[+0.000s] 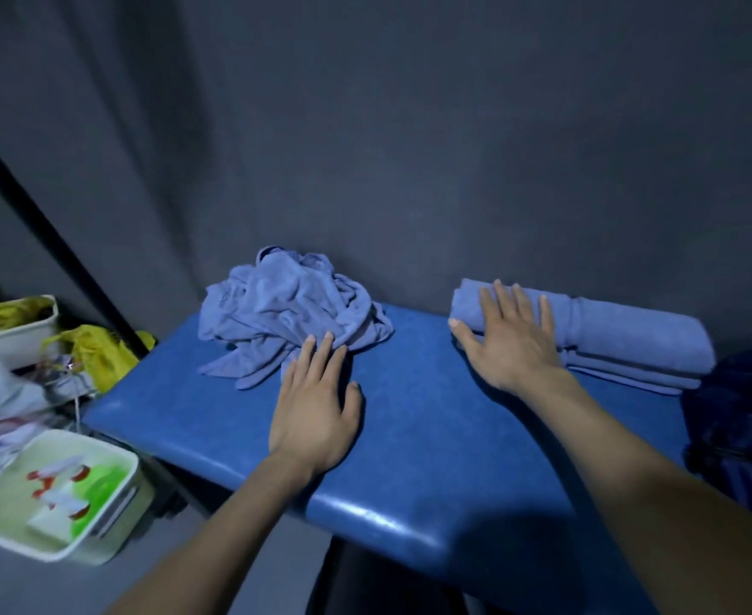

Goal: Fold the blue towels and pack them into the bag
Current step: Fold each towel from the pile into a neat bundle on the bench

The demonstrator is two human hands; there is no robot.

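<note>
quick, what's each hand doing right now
Left hand: open, fingertips on the crumpled towel pile.
Right hand: open, flat on the folded towels.

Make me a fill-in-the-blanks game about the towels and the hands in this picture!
1. The right hand lies flat on the ______ towels.
2. The left hand touches the ______ pile of towels.
3. All the towels sit on a padded bench that is ______ in colour.
4. The dark bag is at the bench's ______ end.

Missing words: folded; crumpled; blue; right
</note>
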